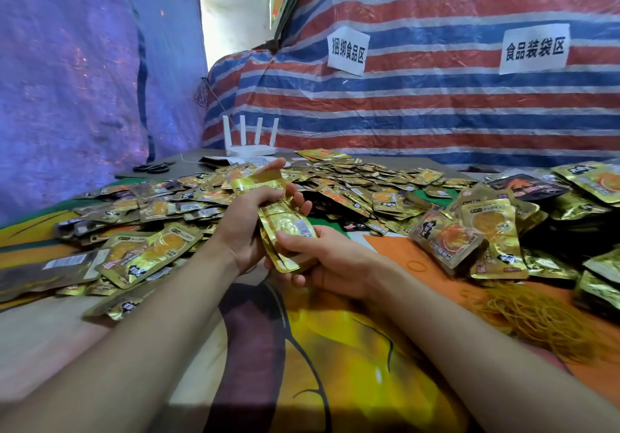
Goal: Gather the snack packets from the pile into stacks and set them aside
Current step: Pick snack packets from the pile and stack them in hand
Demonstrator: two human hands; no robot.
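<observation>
A wide pile of gold snack packets [349, 180] covers the far half of the table. Both hands hold one stack of gold packets [288, 227] above the table's middle. My left hand [248, 227] grips the stack's upper part, fingers curled round it, and also pinches a folded gold packet [258, 180] at the top. My right hand [322, 258] grips the stack's lower end, thumb on the top packet. Bundled stacks of packets [469, 234] lie to the right.
A heap of yellow rubber bands [533, 315] lies at the right front, with one loose band [417, 266] nearby. A white router [250, 140] and black scissors [154, 167] sit at the table's back. Striped tarpaulin walls close in behind. A colourful printed cloth [318, 348] covers the near table.
</observation>
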